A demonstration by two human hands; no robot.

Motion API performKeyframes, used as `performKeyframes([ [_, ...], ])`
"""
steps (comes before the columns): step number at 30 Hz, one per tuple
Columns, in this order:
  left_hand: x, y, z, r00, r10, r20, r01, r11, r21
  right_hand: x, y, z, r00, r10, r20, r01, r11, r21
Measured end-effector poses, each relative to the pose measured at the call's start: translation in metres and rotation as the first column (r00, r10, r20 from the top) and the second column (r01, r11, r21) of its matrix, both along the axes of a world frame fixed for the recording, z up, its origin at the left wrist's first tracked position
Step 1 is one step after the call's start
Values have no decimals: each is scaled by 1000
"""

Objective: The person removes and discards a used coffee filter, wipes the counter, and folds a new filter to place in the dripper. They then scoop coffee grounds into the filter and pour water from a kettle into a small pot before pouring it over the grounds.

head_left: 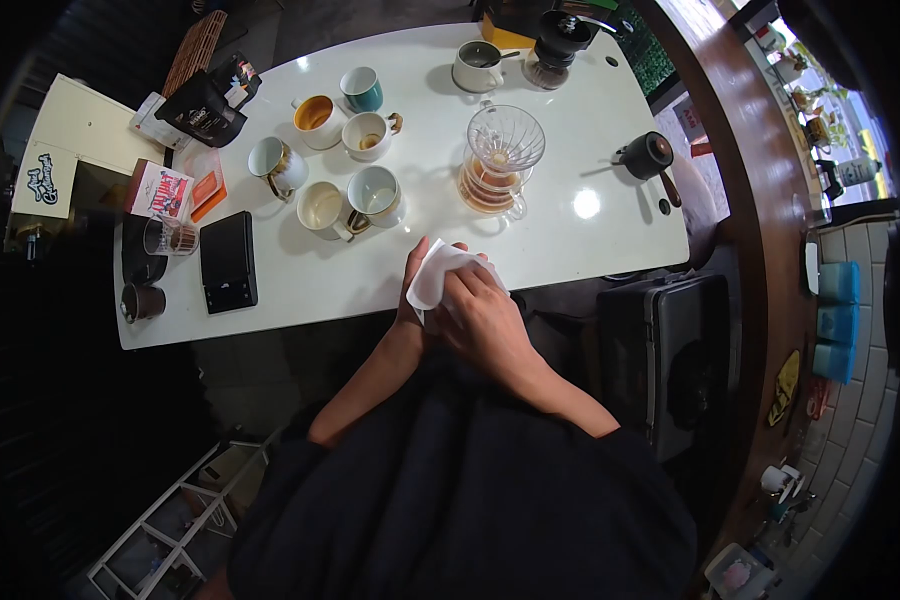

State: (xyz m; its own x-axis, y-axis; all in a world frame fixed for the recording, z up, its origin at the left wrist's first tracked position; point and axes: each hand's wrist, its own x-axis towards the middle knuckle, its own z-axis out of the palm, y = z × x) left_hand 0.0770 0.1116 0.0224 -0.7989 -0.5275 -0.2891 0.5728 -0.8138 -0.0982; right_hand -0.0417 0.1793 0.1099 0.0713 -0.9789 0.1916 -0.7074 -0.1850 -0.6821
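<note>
A white paper coffee filter (432, 277) is held in front of my body, just off the table's near edge. My left hand (410, 285) is closed around its far side, partly hidden by the paper. The bent fingers of my right hand (487, 315) reach into the filter's opening and press on it. Beyond my hands, a clear ribbed glass dripper (510, 130) sits on a glass server (485, 198), which looks brownish inside.
Several cups, including a white cup (375, 193) and a teal cup (361, 88), stand left of the dripper on the white table (570, 255). A black scale (228, 262) lies further left. A black kettle-like pot (647, 153) and a hand grinder (555, 50) are on the right.
</note>
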Motion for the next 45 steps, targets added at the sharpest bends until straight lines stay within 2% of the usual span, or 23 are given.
performKeyframes([
  [1, -1, -1, 3, 1000, -14, -22, 13, 999, -30, -2, 3, 7, 1000, 19, -20, -19, 1000, -9],
  [2, 5, 1, 8, 995, -60, 81, 71, 988, -137, -5, 5, 15, 1000, 20, -20, -20, 1000, -7],
  [5, 9, 2, 33, 985, -24, 171, 42, 993, -106, -14, 9, 39, 999, 26, -35, -28, 997, -69],
  [6, 9, -1, 31, 997, -35, 76, 46, 988, -145, -17, 10, 44, 991, 3, -130, -19, 992, -124],
  [8, 8, 0, 30, 996, -37, 85, 52, 984, -172, -24, 9, 49, 946, -29, -322, -54, 967, -248],
  [11, 6, -2, 46, 989, -94, 118, 117, 971, -209, -39, -8, 65, 914, 131, -384, -212, 961, -176],
  [13, 9, -4, 42, 984, -160, -72, 147, 976, -163, -45, -13, 64, 904, 167, -392, -235, 963, -130],
  [15, 12, -6, 32, 980, -170, -99, 144, 963, -227, -48, -15, 62, 939, 157, -305, -198, 974, -108],
  [16, 13, -6, 31, 879, 32, 476, 354, 626, -695, -50, -18, 70, 955, 135, -266, -179, 973, -148],
  [17, 14, -7, 31, 539, 514, 668, 718, 134, -683, -53, -20, 75, 954, 137, -267, -181, 972, -150],
  [18, 13, -9, 46, 787, 189, 587, 428, 518, -741, -57, -23, 78, 982, 111, -151, -128, 986, -109],
  [19, 7, -8, 64, 787, 192, 586, 427, 517, -742, -61, -26, 81, 996, 76, -35, -79, 995, -62],
  [21, -8, -5, 90, 843, 271, 464, 42, 828, -559, -71, -35, 88, 999, -13, 47, 21, 986, -163],
  [23, -3, -10, 82, 810, 304, 501, 66, 802, -593, -84, -46, 98, 994, -86, 74, 100, 972, -213],
  [25, -3, -15, 88, 660, 560, 501, 168, 541, -824, -94, -56, 109, 987, -156, 46, 163, 955, -247],
  [26, -4, -18, 92, 625, 659, 418, 125, 444, -887, -101, -63, 108, 986, -161, 35, 164, 946, -280],
  [27, -5, -22, 97, 628, 658, 415, 123, 442, -888, -105, -69, 110, 986, -163, 32, 165, 945, -283],
  [28, -7, -27, 102, 511, 813, 280, 255, 167, -952, -109, -74, 112, 984, -179, 13, 176, 949, -263],
  [30, -10, -43, 120, 376, 922, -91, 500, -284, -818, -112, -83, 115, 978, -207, -1, 202, 956, -214],
  [31, -14, -52, 128, 376, 921, -96, 497, -288, -818, -114, -89, 114, 978, -208, -3, 202, 954, -219],
  [33, -22, -69, 139, 504, 837, -213, 657, -531, -534, -121, -103, 105, 990, -144, -8, 141, 981, -131],
  [37, -37, -97, 141, 490, 858, -152, 788, -511, -344, -131, -125, 88, 997, -77, 3, 77, 993, -95],
  [45, -44, -112, 122, 457, 883, -109, 805, -462, -372, -155, -142, 70, 993, -29, -114, 28, 999, -17],
])
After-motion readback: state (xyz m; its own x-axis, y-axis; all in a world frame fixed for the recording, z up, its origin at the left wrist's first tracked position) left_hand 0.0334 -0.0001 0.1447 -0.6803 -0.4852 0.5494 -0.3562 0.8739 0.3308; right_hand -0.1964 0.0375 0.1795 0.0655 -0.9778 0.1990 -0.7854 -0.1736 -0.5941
